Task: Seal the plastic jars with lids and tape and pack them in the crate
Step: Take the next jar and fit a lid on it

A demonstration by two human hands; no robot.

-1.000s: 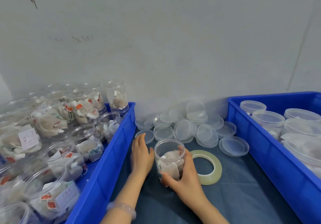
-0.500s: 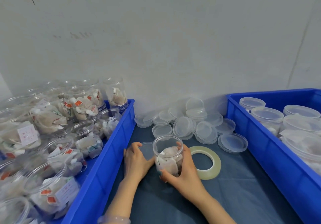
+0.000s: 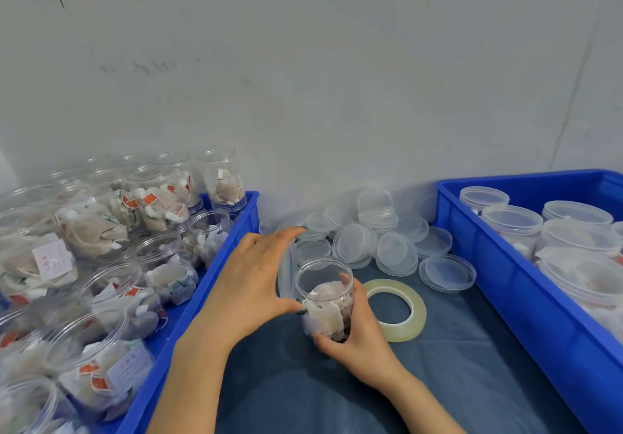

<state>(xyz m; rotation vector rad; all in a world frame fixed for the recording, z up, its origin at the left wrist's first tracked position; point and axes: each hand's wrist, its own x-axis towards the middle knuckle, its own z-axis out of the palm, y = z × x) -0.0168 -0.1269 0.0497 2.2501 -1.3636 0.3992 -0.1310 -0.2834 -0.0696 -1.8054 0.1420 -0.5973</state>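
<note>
Since half a second ago, the left hand (image 3: 256,278) has lifted off the desk (image 3: 455,383), bringing a clear lid (image 3: 287,273) with it. The jar (image 3: 325,295) and the right hand (image 3: 360,342) have held their position.

The lid is pinched between the left thumb and fingertips. It stands nearly on edge, just beside the jar's open mouth on its left. The jar is upright on the desk, part filled with pale sachets, and the right hand is wrapped round its lower body from the right.

A tape roll (image 3: 397,310) lies flat just right of the jar, close to the right hand. Loose lids (image 3: 364,238) are heaped behind, against the wall. The left crate (image 3: 215,282) holds open jars (image 3: 161,258). The right crate (image 3: 505,265) holds lidded jars (image 3: 512,221).
</note>
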